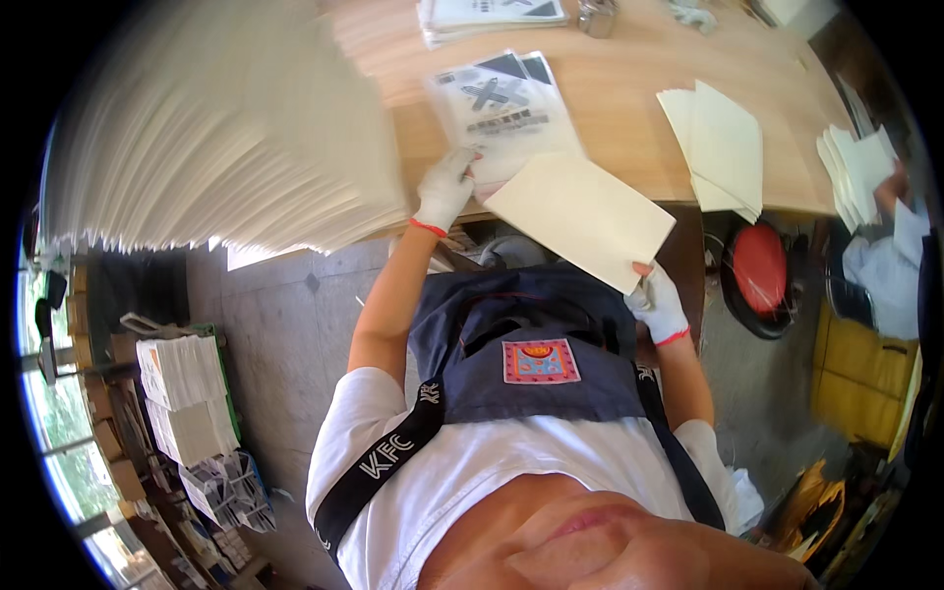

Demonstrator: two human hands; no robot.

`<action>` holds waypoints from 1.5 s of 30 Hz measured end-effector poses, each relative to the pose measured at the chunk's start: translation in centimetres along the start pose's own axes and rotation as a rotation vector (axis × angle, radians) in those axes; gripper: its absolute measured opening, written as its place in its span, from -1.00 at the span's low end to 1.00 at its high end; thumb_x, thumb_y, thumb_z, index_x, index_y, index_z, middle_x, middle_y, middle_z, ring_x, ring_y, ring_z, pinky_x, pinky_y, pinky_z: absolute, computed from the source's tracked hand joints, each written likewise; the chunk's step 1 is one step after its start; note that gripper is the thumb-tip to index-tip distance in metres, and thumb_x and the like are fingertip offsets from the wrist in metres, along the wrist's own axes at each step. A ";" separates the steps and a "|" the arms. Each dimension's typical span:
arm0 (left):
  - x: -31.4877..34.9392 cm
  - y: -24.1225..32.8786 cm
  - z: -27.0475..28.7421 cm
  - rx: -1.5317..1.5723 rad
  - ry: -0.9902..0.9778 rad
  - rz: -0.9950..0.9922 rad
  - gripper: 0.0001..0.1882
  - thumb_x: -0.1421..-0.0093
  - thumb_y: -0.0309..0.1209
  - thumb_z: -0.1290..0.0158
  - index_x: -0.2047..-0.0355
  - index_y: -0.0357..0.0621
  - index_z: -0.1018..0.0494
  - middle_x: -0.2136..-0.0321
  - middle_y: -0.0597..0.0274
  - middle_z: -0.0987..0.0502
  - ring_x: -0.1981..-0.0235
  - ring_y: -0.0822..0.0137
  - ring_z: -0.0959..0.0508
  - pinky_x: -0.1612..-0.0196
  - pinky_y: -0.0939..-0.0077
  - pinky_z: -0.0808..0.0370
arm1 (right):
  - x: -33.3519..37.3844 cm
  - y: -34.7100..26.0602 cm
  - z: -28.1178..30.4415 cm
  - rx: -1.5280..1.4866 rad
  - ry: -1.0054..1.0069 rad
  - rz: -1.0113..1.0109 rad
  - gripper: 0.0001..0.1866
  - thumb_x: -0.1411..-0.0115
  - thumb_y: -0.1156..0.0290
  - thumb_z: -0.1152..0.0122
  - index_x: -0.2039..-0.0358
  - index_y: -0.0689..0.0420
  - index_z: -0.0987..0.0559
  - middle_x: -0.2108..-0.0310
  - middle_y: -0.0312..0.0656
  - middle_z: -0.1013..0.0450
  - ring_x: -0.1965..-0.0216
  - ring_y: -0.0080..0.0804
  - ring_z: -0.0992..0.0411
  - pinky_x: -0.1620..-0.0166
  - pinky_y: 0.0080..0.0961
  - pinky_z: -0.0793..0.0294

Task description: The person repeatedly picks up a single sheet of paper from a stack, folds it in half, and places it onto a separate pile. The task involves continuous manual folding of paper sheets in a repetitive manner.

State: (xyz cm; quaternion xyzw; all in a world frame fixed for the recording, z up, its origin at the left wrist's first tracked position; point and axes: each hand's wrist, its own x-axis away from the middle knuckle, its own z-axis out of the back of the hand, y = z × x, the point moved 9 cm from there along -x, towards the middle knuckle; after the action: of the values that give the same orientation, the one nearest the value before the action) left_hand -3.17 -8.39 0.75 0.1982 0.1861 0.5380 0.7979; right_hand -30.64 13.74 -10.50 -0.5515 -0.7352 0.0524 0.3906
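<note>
My right hand (660, 303), in a white glove with bare fingertips, grips the lower right corner of a cream sheaf of paper (585, 218). The sheaf is tilted over the table's front edge, its far left end at the mouth of a clear printed plastic bag (506, 108). My left hand (447, 189), gloved alike with a red cuff, has its fingers closed at the bag's near left edge. The bag lies on others like it, and its near end is blurred.
Tall rows of cream paper (226, 138) fill the left side of the wooden table (619, 59). More cream sheaves (728, 147) lie at right. A second pile of bags (492, 12) sits at the back. Another person's hand (893, 187) holds paper at far right, beyond a red stool (759, 267).
</note>
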 end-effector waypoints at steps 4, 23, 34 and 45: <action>0.6 0.6 -2.4 0.283 0.075 -0.227 -0.70 -0.06 -0.50 0.01 0.15 -0.06 -0.45 0.16 0.10 -0.49 0.16 0.13 -0.50 0.08 0.40 -0.43 | 2.1 1.6 -1.2 -0.116 0.256 -0.123 -0.87 -0.20 0.36 -0.02 0.51 -0.01 -0.38 0.78 -0.43 -0.16 0.84 -0.68 -0.10 0.82 -0.76 -0.05; 5.2 -1.4 -5.6 1.024 0.737 0.434 -0.34 -0.05 -0.49 -0.02 -0.17 -0.06 -0.05 0.05 0.07 -0.38 0.13 0.35 -0.43 0.11 0.51 -0.40 | 0.9 3.1 -9.5 -0.016 -0.062 0.128 -0.84 -0.26 0.33 0.05 0.15 0.00 -0.37 0.47 -0.37 -0.33 0.67 -0.70 -0.15 0.63 -0.77 -0.20; 1.9 3.2 -12.9 2.551 0.236 0.280 -0.58 -0.29 -0.19 0.20 -0.09 -0.11 -0.24 0.05 0.16 -0.41 0.12 0.28 -0.46 0.10 0.47 -0.47 | 0.4 4.0 -8.9 0.041 -0.068 0.083 -0.88 -0.24 0.36 0.01 0.21 -0.02 -0.34 0.49 -0.37 -0.26 0.67 -0.68 -0.11 0.64 -0.73 -0.12; 8.8 -1.9 -24.6 1.995 0.132 0.605 -0.62 -0.28 -0.23 0.27 0.13 -0.24 -0.42 0.24 0.10 -0.53 0.26 0.17 -0.55 0.19 0.27 -0.54 | -2.7 7.3 -6.8 0.159 -0.074 0.082 -0.83 -0.21 0.48 -0.02 0.17 0.10 -0.45 0.23 -0.31 -0.42 0.26 -0.55 -0.42 0.28 -0.59 -0.51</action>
State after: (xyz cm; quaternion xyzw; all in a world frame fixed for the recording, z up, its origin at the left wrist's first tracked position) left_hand -11.08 2.02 -21.92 0.7756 0.5319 0.3272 0.0922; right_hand -20.46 11.82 -10.89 -0.5458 -0.7197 0.1470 0.4032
